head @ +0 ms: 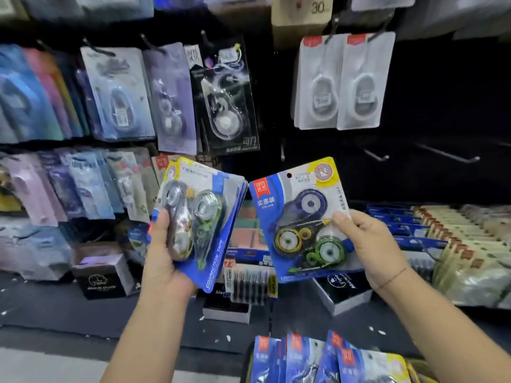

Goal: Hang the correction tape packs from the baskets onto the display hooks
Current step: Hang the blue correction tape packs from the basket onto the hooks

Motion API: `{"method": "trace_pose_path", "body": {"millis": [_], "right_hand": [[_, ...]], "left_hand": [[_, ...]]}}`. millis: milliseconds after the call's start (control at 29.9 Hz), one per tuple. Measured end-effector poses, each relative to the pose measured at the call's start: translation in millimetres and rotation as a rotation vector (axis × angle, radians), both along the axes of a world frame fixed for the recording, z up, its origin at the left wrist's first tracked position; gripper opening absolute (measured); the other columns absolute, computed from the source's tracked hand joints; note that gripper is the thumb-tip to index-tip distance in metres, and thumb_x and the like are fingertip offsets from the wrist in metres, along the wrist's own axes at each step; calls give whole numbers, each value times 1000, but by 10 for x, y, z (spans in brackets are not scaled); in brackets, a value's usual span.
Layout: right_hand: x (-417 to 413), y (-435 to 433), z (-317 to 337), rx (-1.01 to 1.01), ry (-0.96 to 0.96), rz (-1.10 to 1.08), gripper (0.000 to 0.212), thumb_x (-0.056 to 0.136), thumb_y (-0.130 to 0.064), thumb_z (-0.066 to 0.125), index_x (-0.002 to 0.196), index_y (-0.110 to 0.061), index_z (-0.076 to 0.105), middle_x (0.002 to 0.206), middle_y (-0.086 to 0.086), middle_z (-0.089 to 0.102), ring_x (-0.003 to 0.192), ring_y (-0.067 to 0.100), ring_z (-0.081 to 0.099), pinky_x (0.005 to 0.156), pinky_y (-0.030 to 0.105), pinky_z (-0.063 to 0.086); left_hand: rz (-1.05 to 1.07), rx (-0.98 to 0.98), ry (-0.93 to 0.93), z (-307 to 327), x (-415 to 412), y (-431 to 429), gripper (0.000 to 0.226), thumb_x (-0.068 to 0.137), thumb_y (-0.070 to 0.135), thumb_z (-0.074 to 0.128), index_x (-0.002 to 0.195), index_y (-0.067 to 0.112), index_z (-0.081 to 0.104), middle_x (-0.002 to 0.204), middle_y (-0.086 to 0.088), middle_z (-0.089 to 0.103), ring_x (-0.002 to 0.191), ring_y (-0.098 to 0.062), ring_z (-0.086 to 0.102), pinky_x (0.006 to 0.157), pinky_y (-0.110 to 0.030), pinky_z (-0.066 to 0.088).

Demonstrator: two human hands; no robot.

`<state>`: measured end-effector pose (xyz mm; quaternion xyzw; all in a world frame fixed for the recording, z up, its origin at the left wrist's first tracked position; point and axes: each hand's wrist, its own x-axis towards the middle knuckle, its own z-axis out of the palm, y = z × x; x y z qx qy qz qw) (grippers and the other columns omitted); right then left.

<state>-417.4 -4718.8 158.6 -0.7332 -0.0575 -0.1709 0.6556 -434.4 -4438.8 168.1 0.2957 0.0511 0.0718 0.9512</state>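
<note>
My left hand [163, 252] grips a stack of blue correction tape packs [210, 217], tilted to the right, in front of the display. My right hand [370, 244] pinches a single blue pack [301, 219] by its right edge; its hang hole sits at the top left. Bare metal display hooks [448, 154] jut from the dark board up and right of that pack. More of the same blue packs [326, 360] stand upright at the bottom of the view; their basket is not clearly visible.
Other correction tape packs hang in rows at left [119, 92] and centre [226, 98]. Two white packs [343, 81] hang at upper right. Boxes of stationery [102, 272] and stacked goods [456, 239] line the shelf below.
</note>
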Motion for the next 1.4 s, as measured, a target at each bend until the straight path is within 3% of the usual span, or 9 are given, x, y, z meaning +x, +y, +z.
{"method": "trace_pose_path", "body": {"millis": [134, 367, 501, 668, 869, 1169, 1270, 1336, 1403], "right_hand": [[279, 95, 97, 62, 9, -24, 24, 96, -25, 58, 81, -24, 76, 91, 7, 76, 88, 23, 68, 84, 44, 55], [549, 148, 111, 123, 5, -24, 26, 96, -24, 58, 78, -19, 76, 96, 19, 72, 96, 39, 66, 94, 60, 49], [610, 127, 63, 106, 10, -13, 24, 96, -25, 57, 83, -23, 77, 93, 13, 74, 89, 26, 68, 92, 56, 52], [656, 94, 9, 81, -17, 1, 24, 97, -25, 57, 85, -27, 77, 91, 7, 76, 98, 34, 68, 90, 51, 55], [676, 133, -26, 93, -27, 32, 31, 98, -25, 54, 80, -36, 77, 86, -2, 77, 79, 11, 72, 61, 19, 55], [718, 257, -77, 108, -6, -104, 27, 96, -27, 58, 76, -30, 76, 82, 13, 72, 76, 22, 66, 75, 40, 55], [992, 283, -102, 83, 37, -159, 28, 96, -26, 59, 79, -7, 71, 81, 22, 68, 71, 22, 59, 72, 44, 53], [1268, 299, -79, 17, 63, -216, 42, 96, -27, 58, 72, 8, 58, 69, 31, 49, 65, 21, 44, 61, 39, 39], [1597, 316, -40, -74, 85, -284, 49, 95, -28, 58, 55, -6, 42, 55, 11, 31, 59, 19, 31, 58, 33, 23]], "left_hand": [[28, -90, 53, 26, 90, -90, 46, 85, 44, 71, 124, 20, 72, 119, -10, 74, 111, -29, 69, 98, -54, 51], [8, -129, 56, -121, 228, -109, 33, 87, 44, 70, 71, 19, 83, 90, -9, 79, 71, -26, 77, 47, -49, 59], [-15, -132, 78, -170, 282, -239, 37, 90, 41, 67, 65, 19, 82, 90, -9, 79, 70, -26, 77, 52, -51, 61], [-23, -89, 49, -212, 382, -324, 24, 90, 36, 67, 81, 19, 82, 97, -9, 79, 75, -25, 77, 52, -46, 61], [-25, -73, 12, -212, 430, -241, 23, 80, 37, 70, 70, 22, 83, 95, -9, 79, 78, -26, 78, 53, -46, 61], [-2, -80, 16, -178, 458, -181, 28, 86, 39, 67, 72, 21, 84, 96, -9, 79, 79, -25, 78, 52, -45, 60], [-20, -86, 41, -167, 440, -221, 35, 91, 38, 63, 70, 19, 83, 92, -10, 79, 75, -26, 78, 50, -43, 59], [-76, -100, 59, -154, 429, -261, 30, 85, 38, 65, 75, 16, 84, 96, -13, 79, 77, -29, 77, 50, -45, 60], [-101, -114, 96, -160, 434, -282, 27, 77, 37, 69, 81, 15, 84, 100, -14, 78, 79, -31, 77, 52, -48, 60]]}}
